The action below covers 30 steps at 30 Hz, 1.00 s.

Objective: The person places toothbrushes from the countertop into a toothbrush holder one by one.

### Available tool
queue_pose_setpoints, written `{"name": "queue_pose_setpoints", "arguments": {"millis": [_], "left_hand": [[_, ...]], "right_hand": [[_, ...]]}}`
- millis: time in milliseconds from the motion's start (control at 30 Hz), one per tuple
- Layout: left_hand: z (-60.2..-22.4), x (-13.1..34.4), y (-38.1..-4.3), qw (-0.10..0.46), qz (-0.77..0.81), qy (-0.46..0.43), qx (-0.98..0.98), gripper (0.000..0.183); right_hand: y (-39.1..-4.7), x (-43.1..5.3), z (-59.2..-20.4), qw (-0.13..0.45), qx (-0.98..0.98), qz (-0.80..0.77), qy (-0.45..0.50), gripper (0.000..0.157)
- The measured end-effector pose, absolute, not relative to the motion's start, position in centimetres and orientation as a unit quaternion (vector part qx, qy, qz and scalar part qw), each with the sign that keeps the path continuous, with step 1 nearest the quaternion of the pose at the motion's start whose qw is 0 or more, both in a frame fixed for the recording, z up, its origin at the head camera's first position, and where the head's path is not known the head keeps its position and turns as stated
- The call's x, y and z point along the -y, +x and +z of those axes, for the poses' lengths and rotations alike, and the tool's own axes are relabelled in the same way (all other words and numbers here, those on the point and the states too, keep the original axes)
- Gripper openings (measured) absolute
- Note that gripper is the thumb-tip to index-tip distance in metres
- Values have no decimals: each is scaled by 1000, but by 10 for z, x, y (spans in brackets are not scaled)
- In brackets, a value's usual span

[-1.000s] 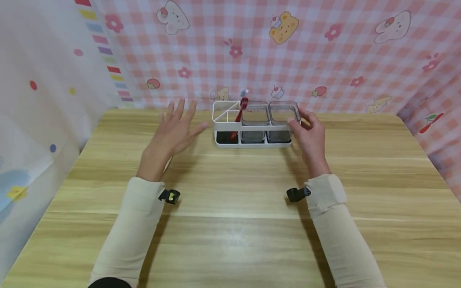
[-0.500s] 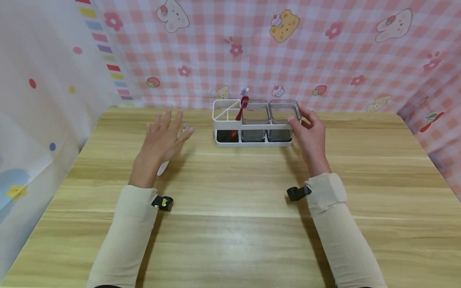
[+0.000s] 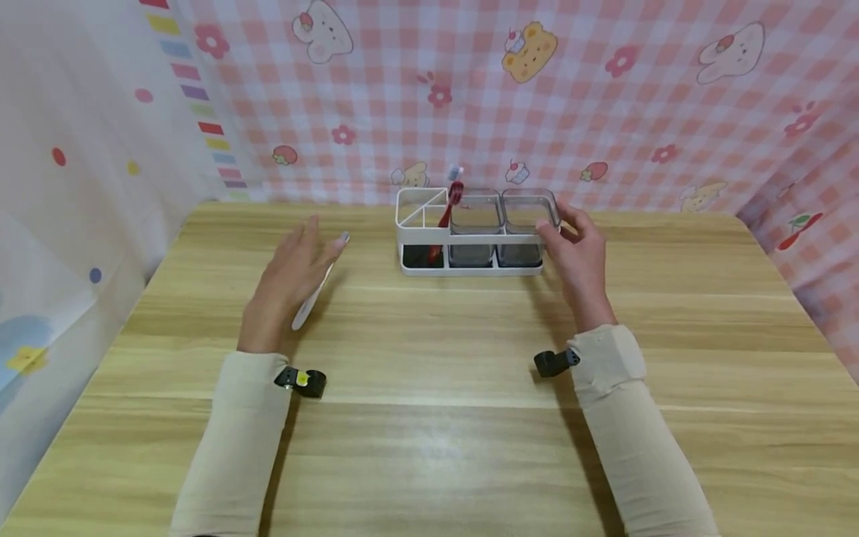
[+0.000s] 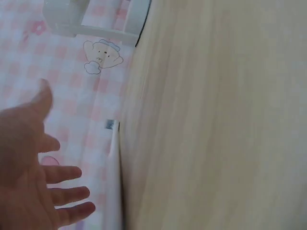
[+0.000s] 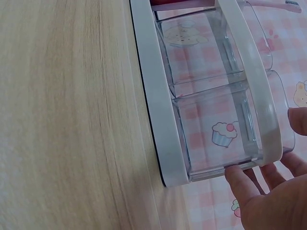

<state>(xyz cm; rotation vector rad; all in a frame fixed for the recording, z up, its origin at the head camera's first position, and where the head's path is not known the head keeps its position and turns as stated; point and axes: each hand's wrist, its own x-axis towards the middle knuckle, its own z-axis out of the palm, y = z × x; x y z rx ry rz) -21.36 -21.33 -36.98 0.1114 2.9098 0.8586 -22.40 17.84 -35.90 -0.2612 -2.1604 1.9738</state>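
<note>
My left hand (image 3: 285, 272) hovers over the left part of the table, fingers extended and nothing in its grasp. Just beside and below it a white toothbrush (image 3: 307, 307) lies on the wood, partly covered by the hand; the left wrist view shows the toothbrush (image 4: 113, 167) apart from the fingertips. A white toothbrush holder (image 3: 473, 271) stands at the back. It carries clear cups (image 3: 528, 212) in its middle and right places. Its right end is held by my right hand (image 3: 579, 257), thumb at the front and fingers round the side. The right wrist view shows fingertips (image 5: 236, 175) against that end.
A red toothbrush (image 3: 448, 209) stands in the holder's left part, with a blue-and-white bristle head (image 3: 455, 173) behind it. Pink checked cloth (image 3: 376, 97) hangs right behind the wooden table (image 3: 429, 373). White cloth (image 3: 80, 224) hangs along the left side.
My left hand has moved left and toward me, away from the holder, and turned more edge-on, uncovering the white toothbrush. The right hand and the holder have stayed in place.
</note>
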Motion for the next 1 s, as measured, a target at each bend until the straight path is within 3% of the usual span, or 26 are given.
{"name": "queue_pose_setpoints", "arguments": {"millis": [333,533,733,1000], "left_hand": [[-384,218,-222,-27,340,5,-940,73],[-388,218,-224,-14,327,8,-945,48],[-386,217,-221,13,317,2,-948,40],[-384,214,-221,-13,268,13,-963,21]], "right_hand": [[-223,-177,-356,93,720,681,-94,50],[-223,-177,-355,89,714,687,-102,50],[-224,-177,-355,88,707,694,-106,49],[-223,-176,-354,88,706,695,-104,49]]}}
